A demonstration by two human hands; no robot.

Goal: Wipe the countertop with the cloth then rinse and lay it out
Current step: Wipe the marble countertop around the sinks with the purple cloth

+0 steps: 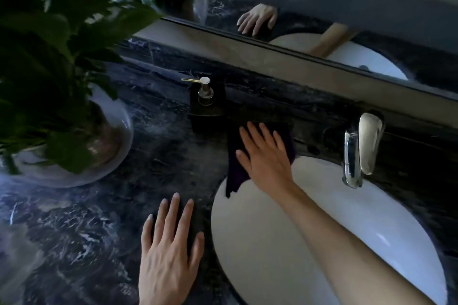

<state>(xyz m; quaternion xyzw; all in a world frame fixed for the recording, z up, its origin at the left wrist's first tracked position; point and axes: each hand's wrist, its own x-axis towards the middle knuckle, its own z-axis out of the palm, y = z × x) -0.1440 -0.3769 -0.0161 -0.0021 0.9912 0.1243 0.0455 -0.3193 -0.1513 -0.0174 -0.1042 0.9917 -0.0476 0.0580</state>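
Lying flat on the dark marble countertop (86,218) just behind the sink's rim, the dark purple cloth (238,171) has one corner drooping over the edge of the white sink (272,242). The right hand (266,156) presses down on the cloth with straight, slightly spread fingers, its palm over the cloth's right half and its forearm reaching across the basin. The left hand (171,252) rests flat on the bare countertop to the left of the sink, fingers straight and fanned apart, holding nothing. Just beyond the cloth's far left corner stands a square black soap dispenser (207,111) with a metal pump, close to the cloth; whether they touch cannot be told. A chrome faucet (359,148) rises behind the sink on the right. A leafy green plant (49,44) in a round glass bowl (121,131) sits on the counter at the left. A mirror (322,39) along the back wall reflects the right hand, the cloth and part of the sink.
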